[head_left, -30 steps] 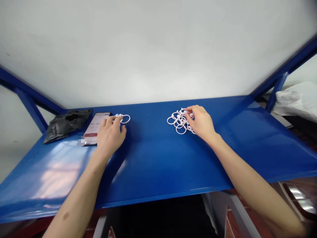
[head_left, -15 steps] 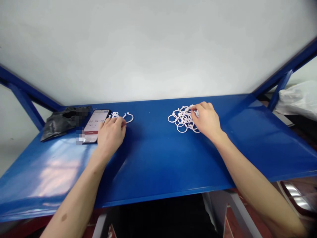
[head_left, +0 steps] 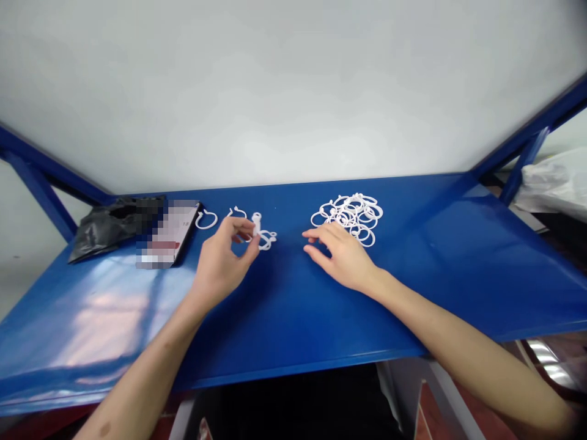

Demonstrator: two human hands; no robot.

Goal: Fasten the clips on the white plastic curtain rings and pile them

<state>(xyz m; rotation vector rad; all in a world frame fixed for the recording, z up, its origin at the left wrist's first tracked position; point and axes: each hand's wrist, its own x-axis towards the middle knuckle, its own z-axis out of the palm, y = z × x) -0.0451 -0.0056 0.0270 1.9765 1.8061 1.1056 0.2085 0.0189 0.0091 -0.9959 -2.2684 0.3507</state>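
Blue table (head_left: 284, 318): we see the left hand (head_left: 224, 260) at eight o'clock, fingers pinched on white rings (head_left: 257, 225). Right hand (head_left: 345, 258), four o'clock: thumb and fingers apart, near ring pile (head_left: 348, 211).

a gap runs between left hand (head_left: 227, 256) and right hand (head_left: 343, 260), with piled white rings (head_left: 351, 212) blocking just beyond the latter.

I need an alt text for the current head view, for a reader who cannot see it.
A person's left hand pinches white parts over a blue table, while the right hand, fingers parted, is at the near side of a pile of white rings. A smartphone and a black bag lie at left.
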